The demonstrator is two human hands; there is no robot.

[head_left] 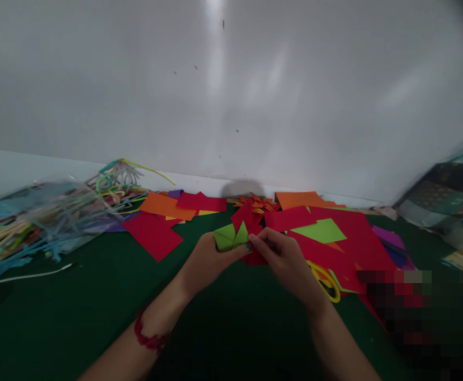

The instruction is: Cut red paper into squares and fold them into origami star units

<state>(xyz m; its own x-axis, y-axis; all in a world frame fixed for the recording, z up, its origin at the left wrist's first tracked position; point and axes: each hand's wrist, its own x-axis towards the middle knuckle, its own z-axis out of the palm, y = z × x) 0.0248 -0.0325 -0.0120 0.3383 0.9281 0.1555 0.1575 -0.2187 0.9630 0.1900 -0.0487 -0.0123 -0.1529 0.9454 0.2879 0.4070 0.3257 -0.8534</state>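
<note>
A folded piece of light green paper [226, 239] with pointed flaps is held up over the table's middle. My left hand [212, 259] is closed on it, the thumb lying along its lower edge. My right hand [281, 256] is closed in a pinch at the right end of the green paper, fingertips touching it beside my left thumb. The exact spot of that pinch is partly hidden by the fingers. Just behind the hands lie red paper pieces [244, 214]. Yellow-handled scissors [330, 286] rest by my right wrist, their blades out of sight.
Red sheets [358, 238], a light green sheet [326, 231] and orange paper [298, 199] overlap on the right. A heap of small folded orange-red pieces [258, 202] stands near the white wall [231, 95]. Pipe cleaners [28, 233] in clear plastic and a white cable [28, 277] lie left.
</note>
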